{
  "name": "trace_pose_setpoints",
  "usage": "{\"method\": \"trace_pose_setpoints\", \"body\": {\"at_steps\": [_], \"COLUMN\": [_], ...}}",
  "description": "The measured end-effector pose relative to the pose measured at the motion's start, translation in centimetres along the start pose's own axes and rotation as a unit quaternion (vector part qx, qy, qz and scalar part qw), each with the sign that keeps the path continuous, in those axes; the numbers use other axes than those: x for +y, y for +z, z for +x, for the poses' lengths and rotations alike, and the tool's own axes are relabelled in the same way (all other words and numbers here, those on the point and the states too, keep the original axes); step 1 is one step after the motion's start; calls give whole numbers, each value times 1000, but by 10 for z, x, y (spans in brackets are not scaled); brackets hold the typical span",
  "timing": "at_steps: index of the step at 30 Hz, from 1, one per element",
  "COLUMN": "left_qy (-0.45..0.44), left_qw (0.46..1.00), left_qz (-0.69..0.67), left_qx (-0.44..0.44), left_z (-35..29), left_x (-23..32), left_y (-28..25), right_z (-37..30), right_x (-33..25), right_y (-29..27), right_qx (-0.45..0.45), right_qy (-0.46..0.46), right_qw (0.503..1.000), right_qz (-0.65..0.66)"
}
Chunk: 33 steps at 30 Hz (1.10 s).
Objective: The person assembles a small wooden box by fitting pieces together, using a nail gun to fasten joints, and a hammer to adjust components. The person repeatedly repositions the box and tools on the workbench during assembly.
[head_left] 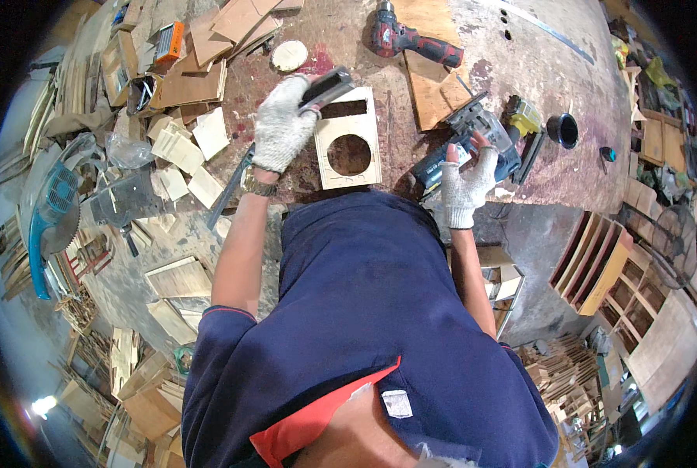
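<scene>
My left hand (280, 125), in a white knitted glove, is closed around a dark grey oblong piece (329, 87) with a shiny edge; its exact kind does not show. Just below that piece, a pale wooden panel (333, 173) lies on the workbench (301, 179), with a large round hole and a rectangular slot cut through it. My right hand (471, 187), in a glove with bare fingertips, has its fingers spread beside a blue-grey jigsaw (506, 158). Whether those fingertips touch the jigsaw is unclear.
A red and black cordless drill (395, 37) lies on a plywood board (428, 97) at the back. A black ring-shaped part (563, 131) stands right of the jigsaw. Wood offcuts (180, 148) clutter the left, near a circular saw (56, 199). A pale wooden disc (289, 55) lies farther back.
</scene>
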State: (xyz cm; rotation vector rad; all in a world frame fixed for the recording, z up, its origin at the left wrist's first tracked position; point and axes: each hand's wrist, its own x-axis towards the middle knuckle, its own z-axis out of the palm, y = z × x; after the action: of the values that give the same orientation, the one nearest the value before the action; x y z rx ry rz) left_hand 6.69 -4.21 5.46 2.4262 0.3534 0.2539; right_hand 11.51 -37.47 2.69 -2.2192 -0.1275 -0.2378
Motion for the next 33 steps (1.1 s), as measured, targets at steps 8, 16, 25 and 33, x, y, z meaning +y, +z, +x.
{"method": "trace_pose_setpoints", "body": {"at_steps": [8,16,25,33], "left_qy": [-128,-233,-346,-169], "left_qw": [990,965,920,954], "left_qz": [-39,-58,-182,234], "left_qx": [39,107,35,82], "left_z": [-28,-54,-65,-62], "left_x": [-23,-60,-123,-98], "left_y": [-15,3,36,28], "right_z": [7,22,52,61], "right_x": [-14,-27,-69,-71], "right_y": [15,43,85,91], "right_qx": [-116,-243,-460,-401], "right_qy": [-17,4,-65,-54], "right_qw": [993,969,873,906], "right_qz": [-16,-44,-145,-125]}}
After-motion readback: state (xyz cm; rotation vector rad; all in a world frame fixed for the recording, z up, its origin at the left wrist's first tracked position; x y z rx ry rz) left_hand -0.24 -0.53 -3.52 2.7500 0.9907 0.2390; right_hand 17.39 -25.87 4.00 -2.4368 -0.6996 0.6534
